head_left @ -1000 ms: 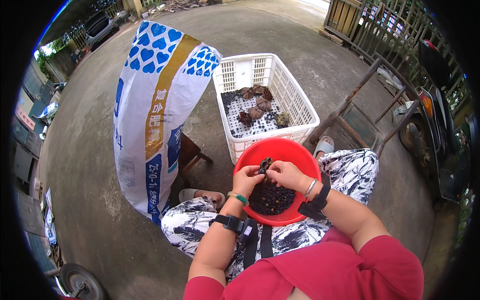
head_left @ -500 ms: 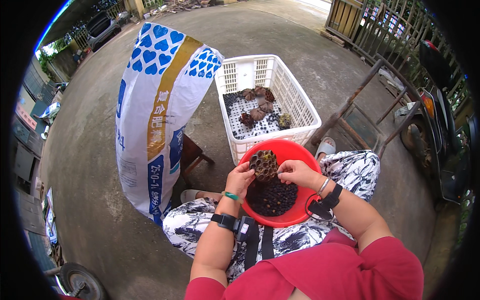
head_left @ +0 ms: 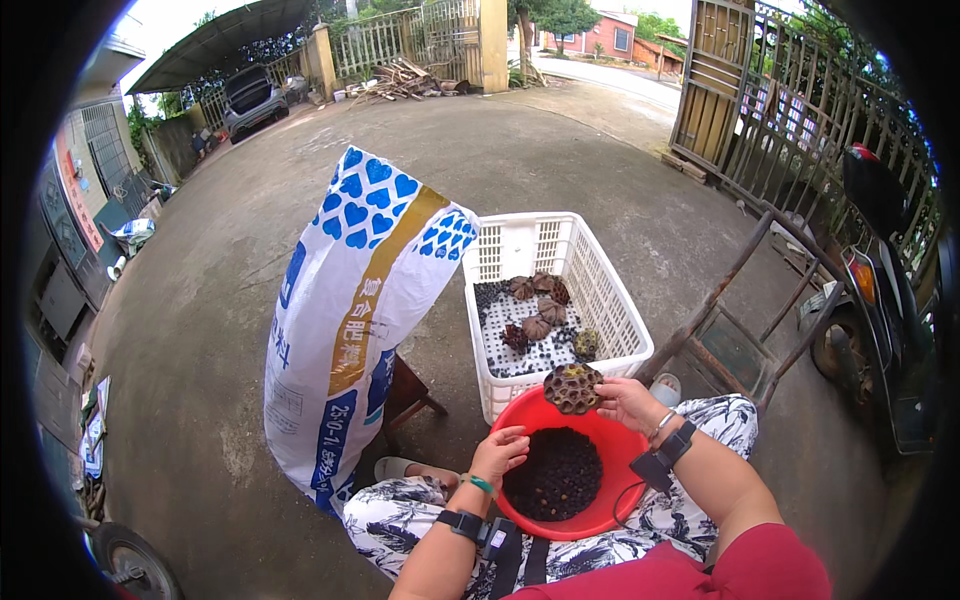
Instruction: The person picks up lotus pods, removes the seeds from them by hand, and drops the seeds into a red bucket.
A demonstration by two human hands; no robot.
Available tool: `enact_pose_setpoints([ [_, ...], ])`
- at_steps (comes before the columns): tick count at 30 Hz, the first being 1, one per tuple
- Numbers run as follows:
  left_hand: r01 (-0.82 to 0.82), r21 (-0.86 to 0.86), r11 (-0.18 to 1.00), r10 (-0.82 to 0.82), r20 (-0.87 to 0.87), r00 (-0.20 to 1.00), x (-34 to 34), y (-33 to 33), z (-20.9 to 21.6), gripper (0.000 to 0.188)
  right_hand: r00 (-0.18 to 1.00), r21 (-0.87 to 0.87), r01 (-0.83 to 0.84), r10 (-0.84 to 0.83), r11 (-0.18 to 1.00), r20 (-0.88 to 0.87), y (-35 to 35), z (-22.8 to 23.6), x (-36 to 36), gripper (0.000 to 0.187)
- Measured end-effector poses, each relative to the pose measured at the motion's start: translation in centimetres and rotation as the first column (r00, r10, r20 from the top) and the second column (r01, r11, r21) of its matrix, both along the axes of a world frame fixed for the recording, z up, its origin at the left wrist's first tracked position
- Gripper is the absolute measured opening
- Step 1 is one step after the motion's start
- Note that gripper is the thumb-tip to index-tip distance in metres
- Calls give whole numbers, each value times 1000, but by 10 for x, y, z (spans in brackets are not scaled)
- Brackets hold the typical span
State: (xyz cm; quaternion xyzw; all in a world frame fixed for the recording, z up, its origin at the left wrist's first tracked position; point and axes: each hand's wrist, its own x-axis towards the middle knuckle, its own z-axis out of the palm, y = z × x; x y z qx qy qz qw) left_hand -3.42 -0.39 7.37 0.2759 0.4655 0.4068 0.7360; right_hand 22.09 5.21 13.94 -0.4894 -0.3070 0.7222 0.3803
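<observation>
A dried brown lotus seed pod (head_left: 571, 389) with many holes is held up over the far rim of the red plastic basin (head_left: 622, 470). My right hand (head_left: 628, 403) grips the pod by its right edge. Dark lotus seeds (head_left: 550, 478) cover the bottom of the basin, which sits at my lap. At the basin's left rim is my left hand (head_left: 498, 455), its fingers apart and nothing visible in them. Just beyond stands a white plastic crate (head_left: 622, 312) with several brown pods (head_left: 537, 327) and scattered dark seeds inside.
A tall white sack (head_left: 340, 290) with blue hearts stands to the left, beside a small dark wooden stool (head_left: 408, 395). On the right are a rusty metal-framed hand cart (head_left: 735, 330) and a parked motorbike (head_left: 870, 300). A wheel (head_left: 135, 560) shows at lower left.
The pod has passed from my left hand to my right and moved toward the crate. My left hand has let go. The view has tilted up, showing more of the yard.
</observation>
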Motion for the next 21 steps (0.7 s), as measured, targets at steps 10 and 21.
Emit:
enact_pose_setpoints([
  [10, 506, 82, 859, -410, -482, 774, -11, 9, -4, 31, 792, 436, 502, -600, 747, 115, 262, 166, 23, 14],
  [21, 370, 18, 929, -348, -299, 889, 4, 115, -24, 32, 869, 368, -495, 443, 787, 222, 389, 241, -216, 31],
])
